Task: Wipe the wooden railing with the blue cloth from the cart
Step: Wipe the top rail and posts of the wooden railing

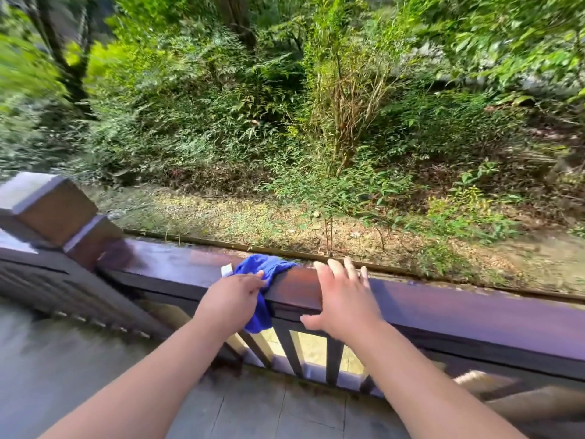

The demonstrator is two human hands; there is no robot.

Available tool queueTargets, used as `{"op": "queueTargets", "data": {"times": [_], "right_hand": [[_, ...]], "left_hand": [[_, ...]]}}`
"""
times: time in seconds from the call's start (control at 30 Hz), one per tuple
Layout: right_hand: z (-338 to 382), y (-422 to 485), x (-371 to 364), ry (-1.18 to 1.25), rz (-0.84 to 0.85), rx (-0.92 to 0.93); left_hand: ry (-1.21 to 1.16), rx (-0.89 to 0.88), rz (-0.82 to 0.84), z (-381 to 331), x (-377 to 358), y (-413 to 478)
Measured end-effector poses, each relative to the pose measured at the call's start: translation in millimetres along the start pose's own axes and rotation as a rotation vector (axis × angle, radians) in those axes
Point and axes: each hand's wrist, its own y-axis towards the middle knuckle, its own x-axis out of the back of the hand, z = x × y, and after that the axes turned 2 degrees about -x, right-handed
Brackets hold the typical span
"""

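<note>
A dark brown wooden railing (177,264) crosses the view from left to right, its top wet and shiny. A blue cloth (264,269) with a small white tag lies draped over the rail top and hangs down the near side. My left hand (231,301) grips the cloth against the rail's near edge. My right hand (342,296) rests flat on the rail just right of the cloth, fingers spread over the top, holding nothing. The cart is not in view.
A square wooden post (47,207) rises at the left end of the rail. Dark balusters (289,350) stand below the rail. Grey stone paving (253,410) lies underfoot. Beyond the rail are a gravel strip and dense green bushes (285,106).
</note>
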Motion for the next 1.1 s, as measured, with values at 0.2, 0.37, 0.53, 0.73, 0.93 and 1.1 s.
{"op": "queueTargets", "data": {"times": [0.2,0.37,0.53,0.73,0.93,1.1], "right_hand": [[54,31,-4,-0.034,0.110,-0.027],[64,37,-8,-0.113,0.075,-0.057],[53,33,-7,-0.126,0.053,-0.099],[71,33,-2,-0.154,0.118,-0.233],[95,36,-6,-0.243,0.155,-0.332],[171,64,-20,-0.193,0.127,-0.256]], "left_hand": [[0.023,-0.030,0.028,2,0,2],[0.056,-0.132,0.055,15,-4,3],[0.017,-0.228,0.036,48,0,13],[-0.025,-0.216,0.029,140,31,29],[0.038,-0.058,0.000,278,84,37],[0.078,0.043,0.047,339,110,40]]}}
